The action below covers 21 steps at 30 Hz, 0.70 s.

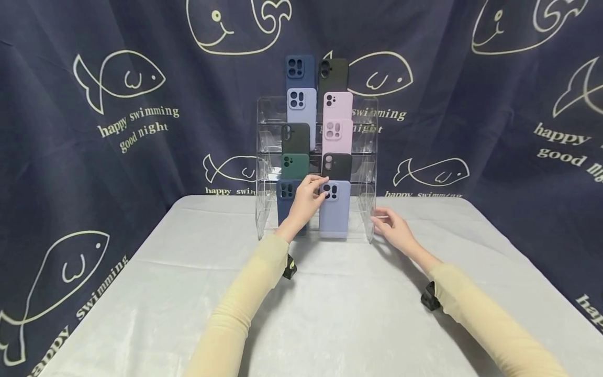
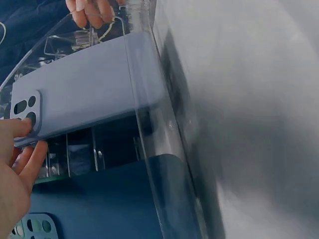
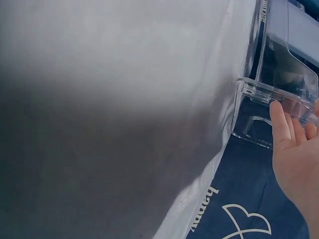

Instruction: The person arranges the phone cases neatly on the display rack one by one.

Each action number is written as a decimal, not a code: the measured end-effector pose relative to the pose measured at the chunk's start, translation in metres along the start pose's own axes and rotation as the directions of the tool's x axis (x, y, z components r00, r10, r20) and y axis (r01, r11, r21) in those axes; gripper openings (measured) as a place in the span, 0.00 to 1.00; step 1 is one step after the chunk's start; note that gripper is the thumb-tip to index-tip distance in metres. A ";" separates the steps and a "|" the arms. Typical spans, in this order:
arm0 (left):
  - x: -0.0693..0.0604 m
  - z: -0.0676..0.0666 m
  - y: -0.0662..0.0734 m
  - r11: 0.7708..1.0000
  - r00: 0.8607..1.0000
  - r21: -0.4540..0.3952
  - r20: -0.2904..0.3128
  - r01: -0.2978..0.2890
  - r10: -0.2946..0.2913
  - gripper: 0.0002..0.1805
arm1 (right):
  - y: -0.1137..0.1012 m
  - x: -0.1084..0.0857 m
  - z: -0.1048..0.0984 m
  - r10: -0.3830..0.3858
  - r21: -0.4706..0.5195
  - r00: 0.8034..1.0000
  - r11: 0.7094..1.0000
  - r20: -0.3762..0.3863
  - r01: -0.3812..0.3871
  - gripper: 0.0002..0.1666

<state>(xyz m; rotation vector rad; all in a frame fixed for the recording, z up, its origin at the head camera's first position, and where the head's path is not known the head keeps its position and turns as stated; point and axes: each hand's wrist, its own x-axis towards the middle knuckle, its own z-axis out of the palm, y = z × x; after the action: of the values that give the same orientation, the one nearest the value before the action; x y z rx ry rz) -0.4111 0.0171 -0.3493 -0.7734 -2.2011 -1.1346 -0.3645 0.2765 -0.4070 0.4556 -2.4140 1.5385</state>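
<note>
A lavender phone case (image 1: 335, 214) stands in the bottom tier of a clear acrylic display rack (image 1: 364, 225). My left hand (image 1: 308, 196) pinches this case by its upper left edge. In the left wrist view the thumb lies at the camera cutouts of the lavender case (image 2: 84, 79), and the fingers reach its edge and back. Beside it, partly behind my left hand, is a navy phone case (image 1: 284, 207). Out at the rack's right side, my right hand (image 1: 394, 229) touches the clear side panel (image 3: 279, 94) with extended fingers.
Higher tiers hold several cases in two columns, among them a green case (image 1: 294, 166), a pink case (image 1: 337, 104) and a blue case (image 1: 300, 73). A white cloth (image 1: 339, 309) covers the table. Behind the rack hangs a navy curtain (image 1: 155, 173) with fish drawings.
</note>
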 end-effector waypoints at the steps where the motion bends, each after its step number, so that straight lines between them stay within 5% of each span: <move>1: -0.001 -0.001 -0.001 1.000 1.000 -0.001 -0.003 0.006 -0.006 0.22 | 0.000 0.000 0.000 -0.007 -0.004 1.000 1.000 0.003 0.007 0.26; 8: -0.004 -0.016 -0.004 1.000 0.999 0.006 -0.040 0.004 -0.004 0.22 | -0.003 0.004 -0.003 -0.025 0.013 1.000 1.000 0.000 0.025 0.26; 16: -0.017 -0.049 -0.008 0.999 0.990 -0.007 -0.134 -0.052 0.050 0.16 | -0.005 0.002 -0.019 0.010 -0.007 0.999 1.000 0.043 -0.009 0.28; 21: -0.031 -0.074 -0.016 1.000 0.992 -0.008 -0.126 -0.019 0.018 0.15 | -0.013 0.002 -0.033 0.006 -0.139 0.998 0.990 0.068 0.003 0.28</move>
<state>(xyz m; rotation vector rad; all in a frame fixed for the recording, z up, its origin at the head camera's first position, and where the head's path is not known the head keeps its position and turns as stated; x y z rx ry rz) -0.3864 -0.0605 -0.3425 -0.7047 -2.0820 -1.1527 -0.3598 0.3010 -0.3815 0.4856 -2.5530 1.3642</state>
